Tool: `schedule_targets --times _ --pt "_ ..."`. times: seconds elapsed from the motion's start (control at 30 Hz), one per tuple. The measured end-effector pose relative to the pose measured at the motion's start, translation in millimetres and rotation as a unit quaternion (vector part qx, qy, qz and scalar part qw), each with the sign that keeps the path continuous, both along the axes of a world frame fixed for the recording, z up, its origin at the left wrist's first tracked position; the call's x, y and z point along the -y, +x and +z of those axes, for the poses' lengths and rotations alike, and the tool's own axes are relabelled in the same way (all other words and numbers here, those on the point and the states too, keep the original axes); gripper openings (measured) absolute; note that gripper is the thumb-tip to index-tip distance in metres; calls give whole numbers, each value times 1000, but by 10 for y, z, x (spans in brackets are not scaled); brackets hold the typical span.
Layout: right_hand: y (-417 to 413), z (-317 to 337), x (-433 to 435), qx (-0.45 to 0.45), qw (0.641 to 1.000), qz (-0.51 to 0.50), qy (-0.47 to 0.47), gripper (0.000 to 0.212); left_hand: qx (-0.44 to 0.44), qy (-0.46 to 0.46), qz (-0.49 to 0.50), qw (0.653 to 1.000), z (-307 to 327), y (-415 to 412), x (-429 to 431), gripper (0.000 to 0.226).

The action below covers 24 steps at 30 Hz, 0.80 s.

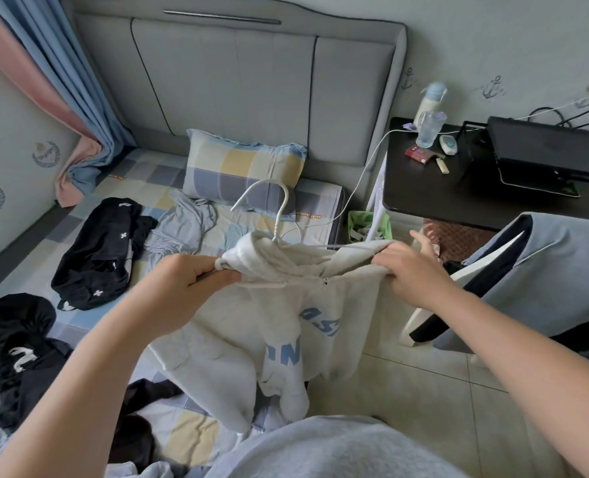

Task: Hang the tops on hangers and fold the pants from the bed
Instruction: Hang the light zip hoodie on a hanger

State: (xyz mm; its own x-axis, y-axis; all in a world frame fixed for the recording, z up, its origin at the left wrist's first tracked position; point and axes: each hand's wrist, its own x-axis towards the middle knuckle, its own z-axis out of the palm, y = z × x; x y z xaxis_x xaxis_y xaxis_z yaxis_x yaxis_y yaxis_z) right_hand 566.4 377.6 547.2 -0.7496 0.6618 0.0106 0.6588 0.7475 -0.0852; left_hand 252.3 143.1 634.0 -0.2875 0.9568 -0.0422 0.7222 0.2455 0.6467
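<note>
A white hoodie (251, 332) with light blue letters hangs in front of me over the bed's edge. A white hanger (275, 208) sticks up out of its neck, hook pointing left. My left hand (189, 281) grips the hoodie's left shoulder together with the hanger's end. My right hand (406, 267) grips the right shoulder fabric. On the checked bed sheet (141, 177) lie a black garment with white crosses (100, 250), a black garment with a white drawstring (13, 346), a light blue garment (182, 225) and a dark piece (148, 395) near me.
A checked pillow (244, 167) leans on the grey headboard (251, 81). A black side table (458, 174) on the right carries a cup, a bottle and a black device. A chair draped with blue cloth (544, 270) stands on the tiled floor. A green bin (365, 225) sits beside the bed.
</note>
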Motion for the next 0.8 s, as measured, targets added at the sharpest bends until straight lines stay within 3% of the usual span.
schedule_targets --times 0.1,0.3,0.37,0.5,0.67,0.77,0.8 --pt "11 248 -42 -55 998 4 13 41 -6 -34 -3 999 2 -15 12 48" --pt "-284 885 234 -147 982 98 -63 50 -22 -19 -23 999 -36 291 -119 44" --pt "-440 1014 425 -161 976 110 -103 48 -25 -4 -29 999 -11 396 -188 43" --pt "-635 1119 624 -175 965 87 -178 19 -30 35 -36 998 46 451 -252 46" --pt "-635 1201 602 -181 934 78 -298 29 -49 71 -66 994 77 390 -258 46" --pt "-582 1300 545 -197 913 81 -349 13 -34 103 -87 990 131 290 -263 45" --pt "-557 1347 512 -191 910 87 -359 24 -33 118 -88 989 146 244 -253 45"
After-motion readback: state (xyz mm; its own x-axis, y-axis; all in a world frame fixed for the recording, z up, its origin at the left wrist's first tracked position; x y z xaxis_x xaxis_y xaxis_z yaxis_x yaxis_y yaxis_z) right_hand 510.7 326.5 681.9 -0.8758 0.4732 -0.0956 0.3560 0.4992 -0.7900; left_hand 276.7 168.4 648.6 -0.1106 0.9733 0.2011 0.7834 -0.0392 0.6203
